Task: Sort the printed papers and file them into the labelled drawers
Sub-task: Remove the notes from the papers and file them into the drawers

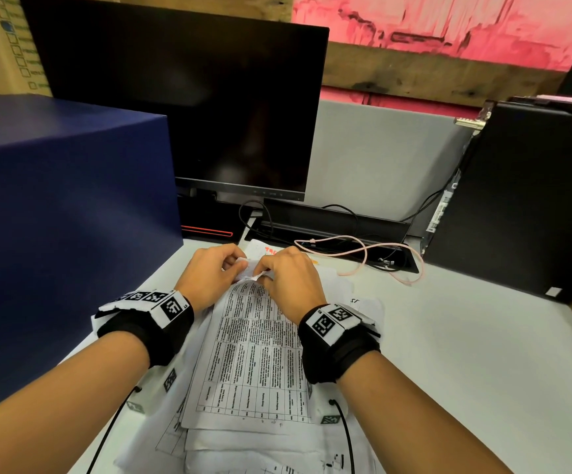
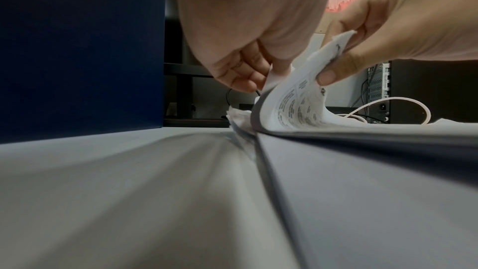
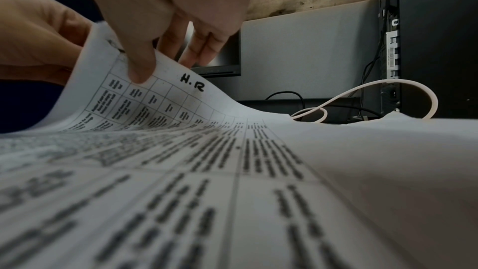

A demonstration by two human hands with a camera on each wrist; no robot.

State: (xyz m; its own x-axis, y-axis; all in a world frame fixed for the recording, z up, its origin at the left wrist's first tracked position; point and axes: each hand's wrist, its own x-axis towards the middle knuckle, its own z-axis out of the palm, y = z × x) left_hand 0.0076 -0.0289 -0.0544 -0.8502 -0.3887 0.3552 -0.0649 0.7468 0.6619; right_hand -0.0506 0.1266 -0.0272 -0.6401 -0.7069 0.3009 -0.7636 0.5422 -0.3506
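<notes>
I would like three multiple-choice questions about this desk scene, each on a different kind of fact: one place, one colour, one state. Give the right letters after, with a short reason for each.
1. Where is the blue box?
A. left of the monitor
B. on the computer tower
C. under the papers

2. What colour is the handwritten "H.R" on the top sheet?
A. red
B. black
C. green

3. What are the left hand and right hand doing?
A. resting flat
B. typing
C. pinching the sheet's far edge, lifting it

Answers: 1 A, the box stands left of the screen. 2 B, the ink is black. 3 C, the edge curls up between the fingers.
</notes>
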